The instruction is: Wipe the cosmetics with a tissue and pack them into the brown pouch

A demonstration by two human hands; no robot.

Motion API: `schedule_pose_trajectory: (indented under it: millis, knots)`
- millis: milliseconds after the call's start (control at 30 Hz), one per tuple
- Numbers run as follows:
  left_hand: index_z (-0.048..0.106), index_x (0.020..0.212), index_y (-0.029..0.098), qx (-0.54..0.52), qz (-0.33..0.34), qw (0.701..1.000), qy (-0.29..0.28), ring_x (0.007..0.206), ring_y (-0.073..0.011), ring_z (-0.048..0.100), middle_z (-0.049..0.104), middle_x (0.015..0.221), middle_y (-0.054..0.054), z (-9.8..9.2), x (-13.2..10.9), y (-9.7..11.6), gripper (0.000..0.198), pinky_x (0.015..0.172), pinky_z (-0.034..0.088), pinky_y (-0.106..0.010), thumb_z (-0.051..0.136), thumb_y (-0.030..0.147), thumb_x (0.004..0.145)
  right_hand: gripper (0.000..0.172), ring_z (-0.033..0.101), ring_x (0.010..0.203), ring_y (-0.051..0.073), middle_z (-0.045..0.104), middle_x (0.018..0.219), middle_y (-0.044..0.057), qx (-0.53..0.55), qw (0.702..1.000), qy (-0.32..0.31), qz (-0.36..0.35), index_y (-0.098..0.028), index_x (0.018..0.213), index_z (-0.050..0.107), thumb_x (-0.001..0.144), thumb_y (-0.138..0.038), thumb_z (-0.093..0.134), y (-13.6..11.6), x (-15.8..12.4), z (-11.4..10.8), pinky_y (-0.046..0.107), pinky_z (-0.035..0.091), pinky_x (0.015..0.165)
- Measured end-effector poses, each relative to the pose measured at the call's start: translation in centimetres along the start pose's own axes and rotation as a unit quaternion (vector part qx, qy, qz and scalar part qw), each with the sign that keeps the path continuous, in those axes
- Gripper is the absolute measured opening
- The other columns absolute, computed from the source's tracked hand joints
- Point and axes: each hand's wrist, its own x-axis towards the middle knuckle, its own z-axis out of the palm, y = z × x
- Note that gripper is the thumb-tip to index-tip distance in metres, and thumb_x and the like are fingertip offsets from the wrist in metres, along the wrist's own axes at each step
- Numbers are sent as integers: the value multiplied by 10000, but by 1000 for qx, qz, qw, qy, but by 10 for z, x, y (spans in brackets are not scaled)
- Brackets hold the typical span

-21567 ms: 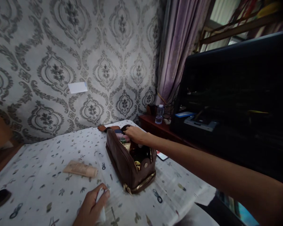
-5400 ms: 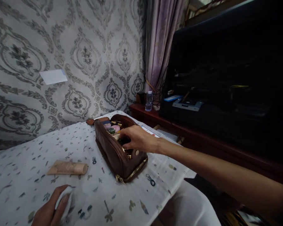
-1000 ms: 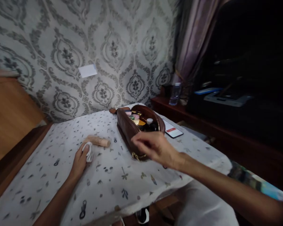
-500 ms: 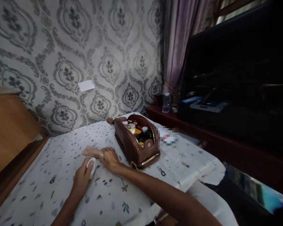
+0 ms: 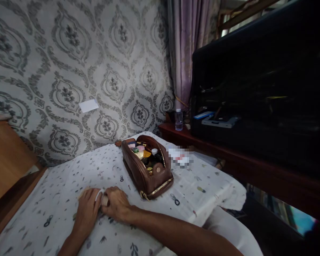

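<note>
Both hands meet on the patterned tablecloth (image 5: 56, 199) near the front edge. My left hand (image 5: 86, 209) is closed around a small white wad (image 5: 98, 195). Right beside it, my right hand (image 5: 118, 204) curls over the beige tube (image 5: 104, 201), of which only one end shows between the hands. An open brown leather pouch (image 5: 146, 170) stands just right of my right hand, packed with small cosmetics bottles and jars.
A phone (image 5: 180, 158) lies on the cloth right of the pouch. Behind are a patterned wall, a purple curtain, and a dark wooden shelf with a water bottle (image 5: 178, 120) and a black cabinet (image 5: 261, 89). A wooden board (image 5: 5, 156) stands at left.
My right hand left the pouch, crossed to the tube and closed on it. The tube and both hands have drawn closer to the table's front edge.
</note>
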Motion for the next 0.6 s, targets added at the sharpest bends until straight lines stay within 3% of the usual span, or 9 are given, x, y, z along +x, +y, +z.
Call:
schedule_pose_trajectory:
  millis: [267, 467, 600]
  knots:
    - [583, 788, 241, -16, -119, 993, -17, 817, -260, 623, 668, 804, -53, -9, 11, -63, 394, 779, 499, -377, 361, 548, 896, 384, 637, 1030, 296, 683, 1130, 154, 13, 1000, -20, -4, -140, 1104, 643, 765, -321, 633, 0, -3, -7, 362, 495, 824]
    - [587, 787, 240, -47, -154, 987, -1, 735, -227, 624, 677, 758, -30, -10, 15, -72, 387, 710, 497, -310, 402, 573, 856, 373, 643, 1011, 290, 682, 1134, 172, 46, 999, -6, -2, -115, 1126, 651, 794, -278, 609, 2, -2, -4, 348, 485, 824]
    - [646, 843, 221, -75, -228, 971, 22, 789, -248, 646, 717, 818, -43, -14, 16, -75, 433, 711, 504, -306, 465, 609, 779, 361, 662, 870, 228, 732, 984, 105, 143, 988, 10, 56, -146, 1132, 684, 800, -276, 631, 5, 2, -7, 288, 477, 750]
